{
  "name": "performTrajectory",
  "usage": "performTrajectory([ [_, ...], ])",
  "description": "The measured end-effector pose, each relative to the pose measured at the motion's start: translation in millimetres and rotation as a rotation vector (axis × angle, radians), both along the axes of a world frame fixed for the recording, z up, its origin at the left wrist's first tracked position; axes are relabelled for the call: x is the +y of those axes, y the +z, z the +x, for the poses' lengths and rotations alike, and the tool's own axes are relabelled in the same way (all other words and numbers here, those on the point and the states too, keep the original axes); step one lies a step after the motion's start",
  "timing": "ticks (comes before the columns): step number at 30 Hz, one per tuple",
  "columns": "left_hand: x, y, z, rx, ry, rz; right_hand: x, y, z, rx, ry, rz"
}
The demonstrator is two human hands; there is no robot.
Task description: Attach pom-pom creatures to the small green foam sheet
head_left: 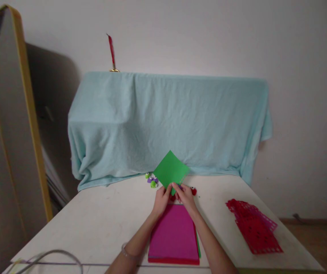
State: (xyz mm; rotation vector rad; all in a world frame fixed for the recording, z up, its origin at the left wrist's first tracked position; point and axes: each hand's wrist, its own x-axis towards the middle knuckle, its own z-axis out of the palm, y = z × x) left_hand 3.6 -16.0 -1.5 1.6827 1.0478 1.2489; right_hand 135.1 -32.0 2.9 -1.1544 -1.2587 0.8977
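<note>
1. Green sheet [171, 170]: a square of green paper stood on one corner like a diamond, just above the centre of the lower half of the frame. It is lifted off the table [100, 220], and its lower right edge looks notched.
2. At the bottom left edge of the frame a pale cable [51, 257] loops over the near rim of the table.
3. A stack of coloured sheets [174, 236], magenta on top with red and green edges showing beneath, lies between the two forearms, low and centre.
4. To the lower right a pile of red cut-out sheets [253, 226] lies flat, well apart from the stack.
5. The left hand [161, 199] and the right hand [185, 197] meet just beyond the stack. Both have their fingers closed in a pinch on the green sheet's bottom corner.
6. Small green and purple punches [152, 180] sit just left of the sheet. A red punch [193, 190] sits just right of the right hand.
7. Behind them a light blue cloth [166, 118] drapes a long bulky shape across the middle of the frame.
8. At the far left a yellow-edged panel [11, 114] leans against the wall.
</note>
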Motion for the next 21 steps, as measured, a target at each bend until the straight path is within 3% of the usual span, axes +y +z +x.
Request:
performTrajectory([
  [10,1.8,1.5,1.2,-0.176,0.071,-0.090,0.3,4.6,1.3,0.083,-0.007,0.035],
  [15,4.2,2.9,0.8,-0.310,0.109,-0.157,2.6,4.6,6.2,0.259,-0.001,-0.025],
  [21,9.9,2.5,-4.1,-0.401,-0.044,-0.225,2.1,10.5,9.2,0.514,0.082,-0.113],
])
